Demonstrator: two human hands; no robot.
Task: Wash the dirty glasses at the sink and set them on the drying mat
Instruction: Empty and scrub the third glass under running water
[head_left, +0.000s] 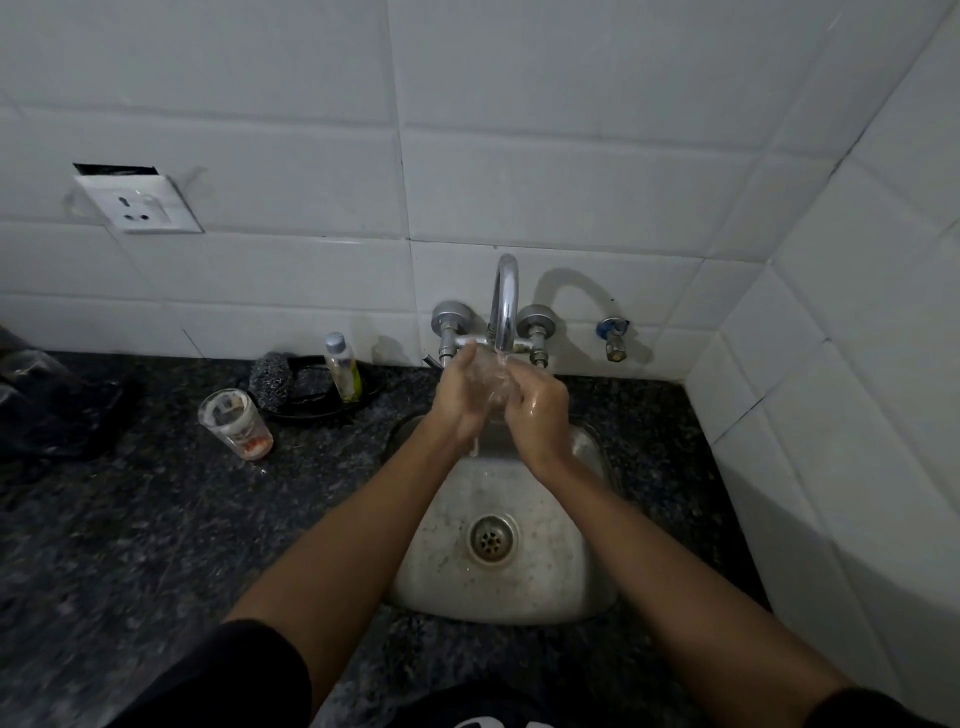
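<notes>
Shiny chromed metal tap (505, 301) over a dull, spotted steel sink (587, 587). Speckled dark stone counter (156, 519); glossy white wall tiles (571, 182).

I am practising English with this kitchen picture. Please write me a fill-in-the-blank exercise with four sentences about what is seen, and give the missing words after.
1. Both hands, the left hand and the right hand, hold a clear glass under the running ____.
2. A second, dirty glass stands on the counter to the ____ of the sink.
3. The small bottle stands on a dark ____.
4. The drain of the sink is ____, not plugged.

Missing words: tap; left; tray; open
</notes>
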